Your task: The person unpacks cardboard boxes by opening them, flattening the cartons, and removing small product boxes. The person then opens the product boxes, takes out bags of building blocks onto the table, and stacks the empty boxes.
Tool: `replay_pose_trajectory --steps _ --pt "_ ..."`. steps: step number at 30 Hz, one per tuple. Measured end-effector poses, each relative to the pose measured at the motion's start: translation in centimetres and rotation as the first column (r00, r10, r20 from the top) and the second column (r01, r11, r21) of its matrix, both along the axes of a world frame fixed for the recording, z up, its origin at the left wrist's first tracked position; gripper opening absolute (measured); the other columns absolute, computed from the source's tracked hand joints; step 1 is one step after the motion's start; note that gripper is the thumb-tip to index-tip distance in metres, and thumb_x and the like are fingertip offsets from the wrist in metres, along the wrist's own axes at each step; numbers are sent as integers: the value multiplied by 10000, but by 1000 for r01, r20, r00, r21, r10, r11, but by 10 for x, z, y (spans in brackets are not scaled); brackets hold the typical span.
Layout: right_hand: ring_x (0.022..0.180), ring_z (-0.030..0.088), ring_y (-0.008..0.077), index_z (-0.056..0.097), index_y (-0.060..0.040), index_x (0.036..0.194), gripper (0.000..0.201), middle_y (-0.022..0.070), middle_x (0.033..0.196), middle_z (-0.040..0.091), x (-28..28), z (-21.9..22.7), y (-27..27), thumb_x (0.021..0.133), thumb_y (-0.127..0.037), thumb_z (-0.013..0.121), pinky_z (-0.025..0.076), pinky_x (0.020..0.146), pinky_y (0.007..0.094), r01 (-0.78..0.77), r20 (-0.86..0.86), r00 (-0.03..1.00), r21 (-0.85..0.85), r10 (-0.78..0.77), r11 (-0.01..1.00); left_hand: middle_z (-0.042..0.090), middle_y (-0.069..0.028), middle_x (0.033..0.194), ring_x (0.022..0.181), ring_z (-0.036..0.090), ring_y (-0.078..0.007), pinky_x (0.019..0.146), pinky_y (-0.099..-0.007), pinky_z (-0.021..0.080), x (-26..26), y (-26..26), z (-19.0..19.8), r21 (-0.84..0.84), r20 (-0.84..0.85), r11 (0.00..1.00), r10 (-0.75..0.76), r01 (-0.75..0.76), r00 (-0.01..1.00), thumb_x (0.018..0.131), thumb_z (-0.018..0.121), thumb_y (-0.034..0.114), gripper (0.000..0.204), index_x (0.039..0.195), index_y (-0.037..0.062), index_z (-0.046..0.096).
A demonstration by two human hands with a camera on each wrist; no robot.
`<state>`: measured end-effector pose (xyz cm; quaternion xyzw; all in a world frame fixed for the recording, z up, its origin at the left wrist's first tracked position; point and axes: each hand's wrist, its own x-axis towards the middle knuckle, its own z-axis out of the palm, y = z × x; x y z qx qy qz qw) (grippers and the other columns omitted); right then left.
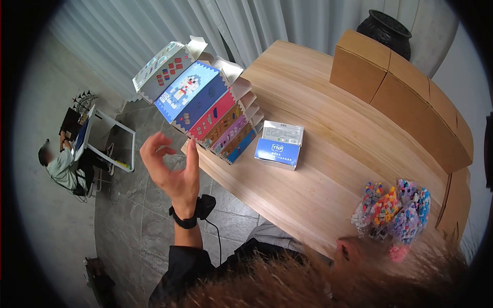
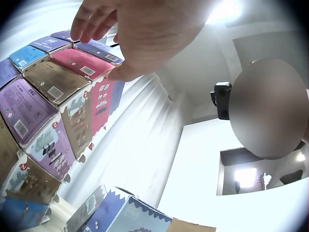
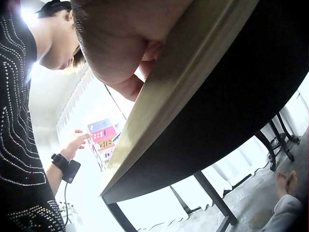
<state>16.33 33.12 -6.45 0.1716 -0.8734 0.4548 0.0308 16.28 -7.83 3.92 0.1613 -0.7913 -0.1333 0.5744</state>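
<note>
My left hand (image 1: 174, 167) is raised beside a row of colourful cardboard boxes (image 1: 213, 110) at the table's left edge, its fingers loosely bent. In the left wrist view the thumb tip lies right at the pink box (image 2: 82, 63), and the fingers hang over the dark blue box (image 2: 99, 50) behind it. End flaps (image 1: 228, 69) stand open on several boxes. My right hand (image 3: 120, 43) rests at the table edge with fingers loosely bent, nothing visible in it. Clear bags of small coloured pieces (image 1: 393, 210) lie at the table's right.
A blue-and-silver box (image 1: 277, 154) marked YNP lies on the wooden table (image 1: 308, 92). Plain brown cartons (image 1: 400, 92) line the far right edge, with a black pot (image 1: 385, 31) behind. Another person (image 1: 64, 167) sits at a white desk on the left.
</note>
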Motion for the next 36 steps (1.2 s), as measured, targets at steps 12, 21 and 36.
replay_pose_trajectory --steps 12,21,36 --pt "576 606 197 712 -32 956 141 96 815 680 0 -1 3 855 59 675 456 524 306 18 26 1000 -51 -17 999 545 -268 1322 1182 584 -397 959 -456 499 -47 114 -65 324 351 924 -316 203 881 699 953 264 1065 1494 -79 333" --pt "574 590 172 714 -34 981 164 83 833 678 -2 -1 6 855 69 694 452 527 296 -15 14 1000 -125 17 992 585 -253 1327 1149 634 -336 975 -414 510 -67 107 -55 434 405 881 -379 190 832 752 898 205 997 1518 -50 312" --pt "565 587 187 711 -32 986 184 80 808 667 -4 5 5 842 81 697 455 529 308 -29 72 997 -107 37 994 424 -185 1510 1385 475 -298 1153 -441 396 24 93 -68 649 216 602 -732 465 647 713 856 147 1154 1631 35 166"
